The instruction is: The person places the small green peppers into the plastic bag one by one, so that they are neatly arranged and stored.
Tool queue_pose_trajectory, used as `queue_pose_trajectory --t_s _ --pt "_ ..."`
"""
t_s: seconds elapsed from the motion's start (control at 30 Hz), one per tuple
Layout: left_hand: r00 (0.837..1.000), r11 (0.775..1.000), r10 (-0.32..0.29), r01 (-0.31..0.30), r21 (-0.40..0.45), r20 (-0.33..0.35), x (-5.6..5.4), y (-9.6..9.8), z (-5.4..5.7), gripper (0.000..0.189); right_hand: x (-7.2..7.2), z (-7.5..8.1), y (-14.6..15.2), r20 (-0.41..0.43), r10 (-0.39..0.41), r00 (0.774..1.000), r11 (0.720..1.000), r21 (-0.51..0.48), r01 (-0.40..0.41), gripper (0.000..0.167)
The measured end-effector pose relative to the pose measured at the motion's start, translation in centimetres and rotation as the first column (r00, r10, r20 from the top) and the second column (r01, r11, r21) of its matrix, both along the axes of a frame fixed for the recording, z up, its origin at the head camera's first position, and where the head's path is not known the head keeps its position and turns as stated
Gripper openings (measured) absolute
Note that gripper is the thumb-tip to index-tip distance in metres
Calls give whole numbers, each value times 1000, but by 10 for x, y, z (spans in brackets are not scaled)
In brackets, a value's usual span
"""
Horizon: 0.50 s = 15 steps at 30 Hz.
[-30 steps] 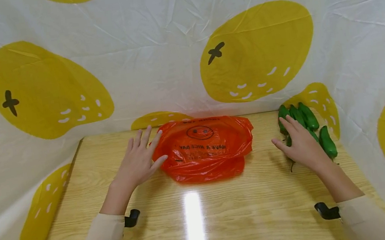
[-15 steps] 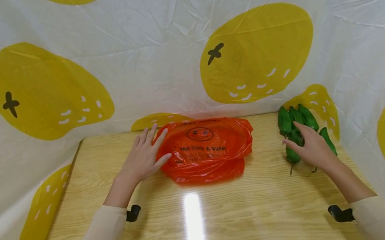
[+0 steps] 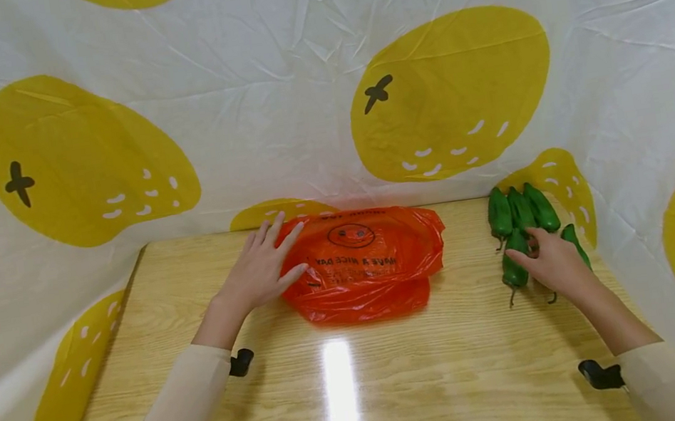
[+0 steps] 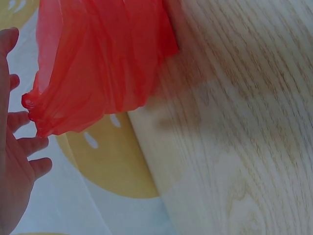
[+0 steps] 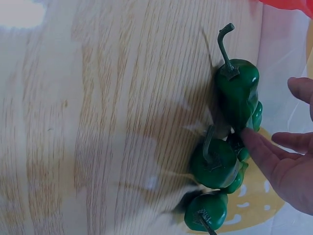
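A red plastic bag [image 3: 355, 265] with a printed smiling face lies flattened at the back of the wooden table. Over its left end my left hand [image 3: 258, 268] is spread, fingers straight. In the left wrist view these fingers [image 4: 33, 145] are close beside the bag's gathered corner [image 4: 41, 115]; contact is unclear. Several green peppers lie in two rows at the back right. My right hand [image 3: 555, 265] is over the front row, partly hiding the middle pepper. Its fingers reach down beside the front left pepper [image 3: 515, 261], loosely bent, with nothing visibly held.
Three peppers form the back row, including a far left one [image 3: 499, 215]. Another pepper [image 3: 575, 242] lies right of the right hand. A white cloth [image 3: 274, 126] printed with yellow lemons surrounds the table [image 3: 425, 371] at the back and sides.
My right hand has moved slightly right and lower, down among the front peppers, its fingers bending more. The left hand has shifted right, further over the bag. Bag and peppers lie where they were.
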State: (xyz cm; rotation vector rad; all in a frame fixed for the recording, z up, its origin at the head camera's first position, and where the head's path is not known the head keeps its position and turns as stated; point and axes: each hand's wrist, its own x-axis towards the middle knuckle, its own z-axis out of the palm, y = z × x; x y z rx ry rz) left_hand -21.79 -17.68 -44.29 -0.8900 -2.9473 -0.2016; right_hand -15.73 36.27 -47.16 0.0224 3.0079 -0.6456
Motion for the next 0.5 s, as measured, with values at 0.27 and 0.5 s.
queue_pose_trajectory --t_s 0.27,0.5 --pt "1000 999 -9 8 34 20 -5 2 -2 77 1 2 0 61 -14 998 999 42 11 82" --pt "1000 999 -14 14 40 22 -9 3 -6 75 1 -5 -5 66 -12 998 1000 19 11 76"
